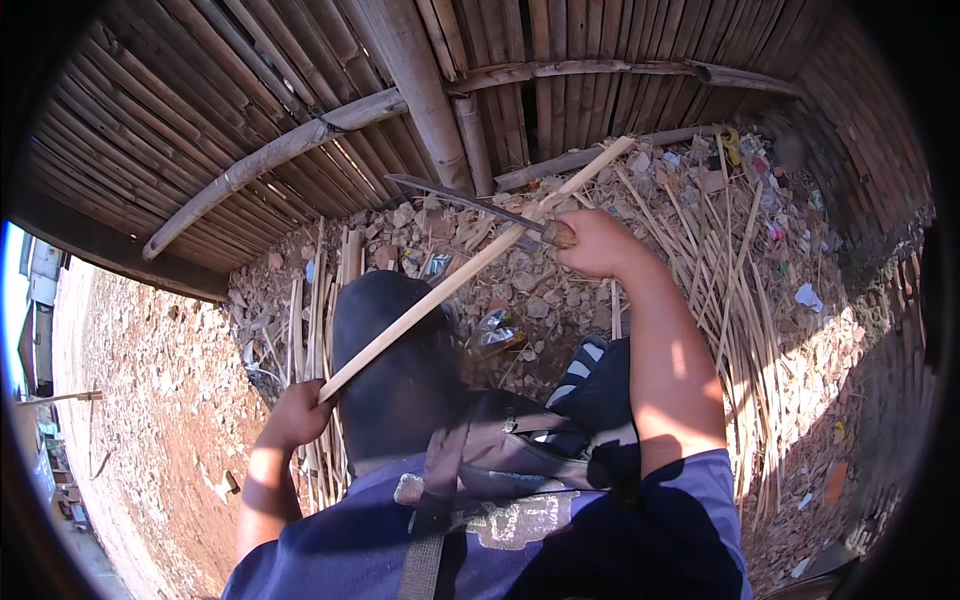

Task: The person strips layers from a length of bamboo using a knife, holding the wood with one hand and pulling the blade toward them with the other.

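Note:
My left hand (298,414) is closed around the near end of a long pale bamboo strip (430,302). The strip slants up and away to the right across my lap. My right hand (598,243) grips the wooden handle of a long-bladed machete (460,197). Its dark blade points left and crosses the strip towards the strip's far end. Blade and strip appear to touch there, though the exact contact is hard to make out.
A bamboo slat wall (250,90) with a thick post (415,80) stands ahead. Split bamboo strips (735,330) lie in a pile at right, and more strips (312,330) lie at left. Rubble and litter (520,290) cover the ground. My dark-clothed leg (390,340) is bent under the strip.

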`<state>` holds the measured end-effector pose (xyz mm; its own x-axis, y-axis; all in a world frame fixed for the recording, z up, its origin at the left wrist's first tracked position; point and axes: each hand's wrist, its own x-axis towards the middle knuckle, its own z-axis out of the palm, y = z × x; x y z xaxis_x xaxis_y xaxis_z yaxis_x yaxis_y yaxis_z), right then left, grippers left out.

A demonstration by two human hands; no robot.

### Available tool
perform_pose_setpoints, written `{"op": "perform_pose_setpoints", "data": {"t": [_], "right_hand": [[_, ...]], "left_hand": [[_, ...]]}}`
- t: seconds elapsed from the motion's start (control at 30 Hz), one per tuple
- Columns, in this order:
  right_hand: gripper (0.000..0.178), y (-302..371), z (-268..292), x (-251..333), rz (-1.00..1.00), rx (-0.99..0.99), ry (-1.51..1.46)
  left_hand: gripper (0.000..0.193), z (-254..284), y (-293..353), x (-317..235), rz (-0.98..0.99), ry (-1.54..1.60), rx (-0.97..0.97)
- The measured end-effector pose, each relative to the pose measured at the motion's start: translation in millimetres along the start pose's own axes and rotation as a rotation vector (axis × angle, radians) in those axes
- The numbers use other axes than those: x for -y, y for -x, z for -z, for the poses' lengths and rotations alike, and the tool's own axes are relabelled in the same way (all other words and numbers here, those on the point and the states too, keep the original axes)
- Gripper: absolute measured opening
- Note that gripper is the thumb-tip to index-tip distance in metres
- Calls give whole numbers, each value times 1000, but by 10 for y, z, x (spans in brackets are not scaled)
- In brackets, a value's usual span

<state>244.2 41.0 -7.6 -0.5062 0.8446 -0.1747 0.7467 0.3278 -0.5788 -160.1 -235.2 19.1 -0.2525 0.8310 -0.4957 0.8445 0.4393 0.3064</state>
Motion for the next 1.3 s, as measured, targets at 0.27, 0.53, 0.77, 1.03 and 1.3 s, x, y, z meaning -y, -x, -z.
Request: {"op": "perform_pose_setpoints", "data": {"t": [0.27, 0.53, 0.77, 1.03, 1.3], "right_hand": [[38, 40, -7, -83, -21, -31, -47], [33, 49, -33, -229, -69, -22, -132], [34, 67, 57, -101, -93, -13, -95], [35, 11, 68, 34, -107, -26, -35], [39, -18, -11, -101, -60, -26, -88]], "left_hand": [[33, -30, 29, -132, -33, -89, -22], [28, -15, 76, -346, 21, -90, -54], [29, -16, 116, -327, 25, -69, -72], [29, -51, 124, -146, -15, -51, -120], [33, -70, 122, -156, -53, -113, -146]]}}
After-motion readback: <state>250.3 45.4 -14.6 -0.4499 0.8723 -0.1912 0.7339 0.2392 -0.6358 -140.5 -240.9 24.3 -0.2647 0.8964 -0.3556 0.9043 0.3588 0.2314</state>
